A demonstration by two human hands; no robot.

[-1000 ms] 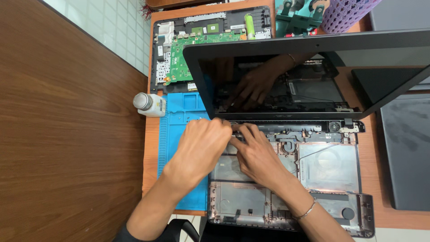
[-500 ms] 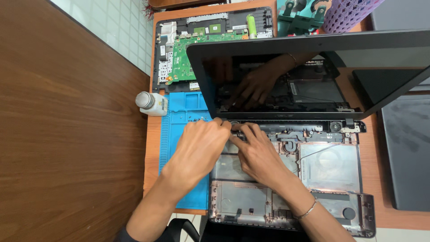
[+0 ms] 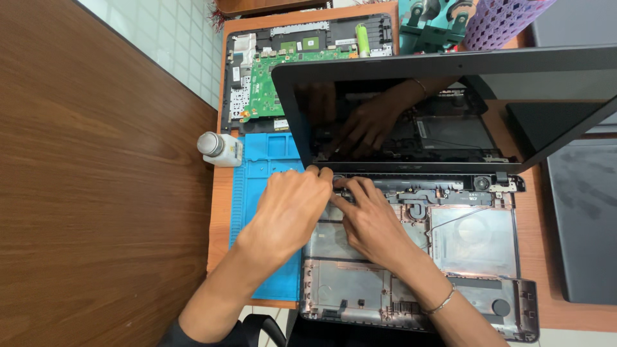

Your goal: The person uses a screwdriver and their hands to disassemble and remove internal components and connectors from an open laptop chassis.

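An opened laptop base shell point(image 3: 475, 241), stripped of its board, lies in front of me with its dark screen point(image 3: 450, 109) standing up behind it. My left hand point(image 3: 292, 205) rests at the shell's back left corner, fingers curled down by the left hinge point(image 3: 339, 180). My right hand point(image 3: 369, 218) lies beside it, fingertips pressing at the same hinge spot. Whether a small part sits under the fingers is hidden. The screen mirrors both hands. A thin bracelet point(image 3: 442, 302) circles my right wrist.
A blue work mat point(image 3: 257, 193) lies under the shell's left side. A small white bottle point(image 3: 218, 148) stands at the mat's top left. A second laptop with a green board point(image 3: 270, 77) sits behind. A dark lid point(image 3: 588, 218) lies at right; brown panel at left.
Both hands stay at the left hinge; the fingers have shifted only slightly. The view has drifted a little.
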